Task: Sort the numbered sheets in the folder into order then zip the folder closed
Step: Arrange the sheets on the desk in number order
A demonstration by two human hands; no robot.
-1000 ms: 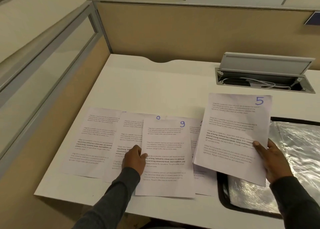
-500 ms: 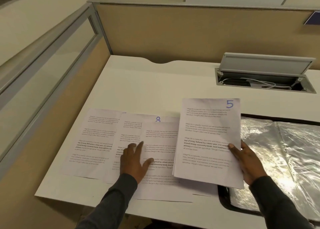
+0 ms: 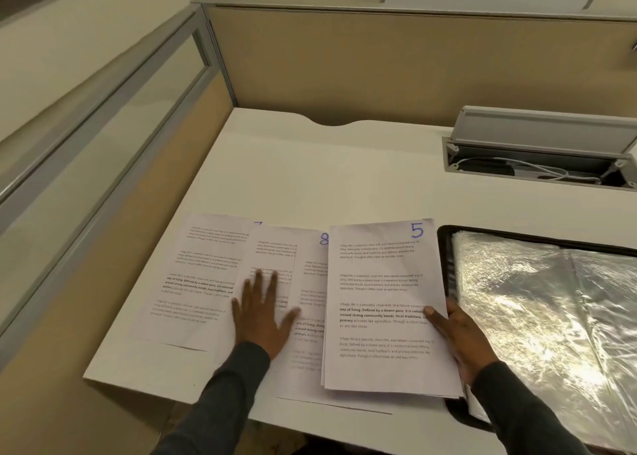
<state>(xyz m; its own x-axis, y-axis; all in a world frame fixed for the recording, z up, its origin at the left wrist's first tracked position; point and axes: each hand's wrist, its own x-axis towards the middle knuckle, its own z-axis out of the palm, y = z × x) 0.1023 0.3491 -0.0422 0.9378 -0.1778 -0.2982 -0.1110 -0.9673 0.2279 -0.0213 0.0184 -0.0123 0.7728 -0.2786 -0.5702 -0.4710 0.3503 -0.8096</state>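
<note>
Sorting looks to be the step in hand, with the zipping not yet begun: the folder [image 3: 444, 247] lies open at the right of the desk [image 3: 327, 172], its clear crinkled sleeves showing inside the black rim. The right hand [image 3: 458, 337] grasps a stack of sheets [image 3: 379, 282] at its right edge, thumb on top and fingers out of sight beneath. The stack's top sheet is marked 5, and its right edge overlaps the folder's left rim. The left hand [image 3: 263, 313] grips nothing; it lies flat with fingers spread, pressing on the sheet marked 8 [image 3: 286, 244], which overlaps a leftmost sheet [image 3: 203, 275] whose number is mostly covered. Next, I judge, the stack must be merged with these spread pages so that 5 falls ahead of the higher numbers. That calls for the left hand to pin the spread so it cannot slide.
</note>
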